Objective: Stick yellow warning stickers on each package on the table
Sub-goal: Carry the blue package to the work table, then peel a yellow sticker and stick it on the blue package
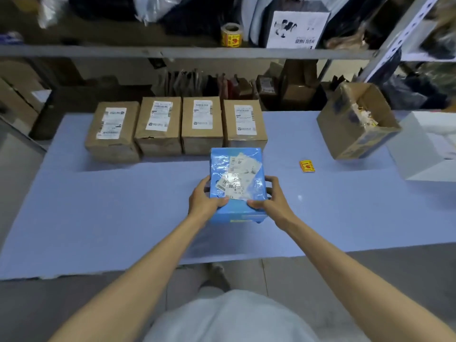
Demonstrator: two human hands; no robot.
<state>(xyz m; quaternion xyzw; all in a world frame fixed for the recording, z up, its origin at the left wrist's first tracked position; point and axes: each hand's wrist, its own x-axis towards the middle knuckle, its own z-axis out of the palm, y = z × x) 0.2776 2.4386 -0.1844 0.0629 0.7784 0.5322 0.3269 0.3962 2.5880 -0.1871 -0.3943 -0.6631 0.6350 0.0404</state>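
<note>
A blue package (pixel 237 169) wrapped in shiny plastic, with white labels on top, sits in the middle of the blue table (pixel 111 206). My left hand (pixel 204 199) grips its near left corner and my right hand (pixel 269 198) grips its near right corner. Behind it stand several brown cardboard packages (pixel 158 124) in a row, each with a white shipping label. One yellow warning sticker (pixel 307 166) lies loose on the table to the right. A roll of yellow stickers (pixel 231 35) stands on the shelf above.
An open cardboard box (pixel 357 122) with paper scraps is tilted at the right. A white box (pixel 429 146) sits at the far right edge. A metal shelf (pixel 172 51) with bags and boxes runs across the back.
</note>
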